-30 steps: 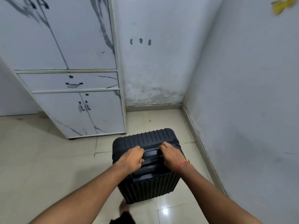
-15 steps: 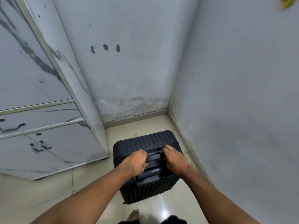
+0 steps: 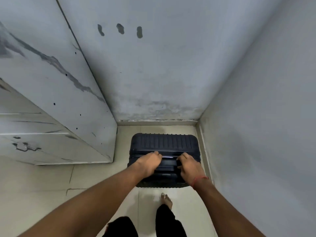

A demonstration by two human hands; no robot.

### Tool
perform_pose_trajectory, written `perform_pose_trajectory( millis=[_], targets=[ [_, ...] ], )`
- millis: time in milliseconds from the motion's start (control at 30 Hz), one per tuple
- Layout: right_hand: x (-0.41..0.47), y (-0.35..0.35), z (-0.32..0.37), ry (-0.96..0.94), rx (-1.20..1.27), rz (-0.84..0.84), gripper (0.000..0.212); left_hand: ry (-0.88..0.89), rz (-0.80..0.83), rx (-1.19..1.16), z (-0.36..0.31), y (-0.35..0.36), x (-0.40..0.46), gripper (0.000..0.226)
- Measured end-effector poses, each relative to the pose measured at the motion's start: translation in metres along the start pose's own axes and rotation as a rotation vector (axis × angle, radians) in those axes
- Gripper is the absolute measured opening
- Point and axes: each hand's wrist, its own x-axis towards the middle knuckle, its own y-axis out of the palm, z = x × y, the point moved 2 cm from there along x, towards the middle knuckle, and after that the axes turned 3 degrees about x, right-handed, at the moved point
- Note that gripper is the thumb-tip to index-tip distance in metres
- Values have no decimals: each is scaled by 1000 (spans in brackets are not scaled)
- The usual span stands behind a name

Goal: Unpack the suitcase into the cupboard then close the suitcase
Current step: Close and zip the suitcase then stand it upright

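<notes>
Fingers [image 3: 158,155] of both hands curled down over the top of the closed suitcase [image 3: 163,142].

Left hand [image 3: 148,164] and right hand [image 3: 189,168] grip its top handle area; the case stands lower centre, between cupboard [image 3: 56,100] at left and wall [image 3: 265,117] at right.

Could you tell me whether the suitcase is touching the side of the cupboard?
Apart. The head view shows a strip of bare floor tile between the upright black suitcase and the cupboard side panel.
</notes>
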Motion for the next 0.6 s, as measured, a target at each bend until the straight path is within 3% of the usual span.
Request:
perform_pose_trajectory(
  millis=[133,600],
  targets=[
    [65,6,-40,0,26,45,28,-68,44,-99,14,1,79,39],
    [224,67,-126,87,68,25,26,-59,109,-156,72,31,273,47]
  ],
)
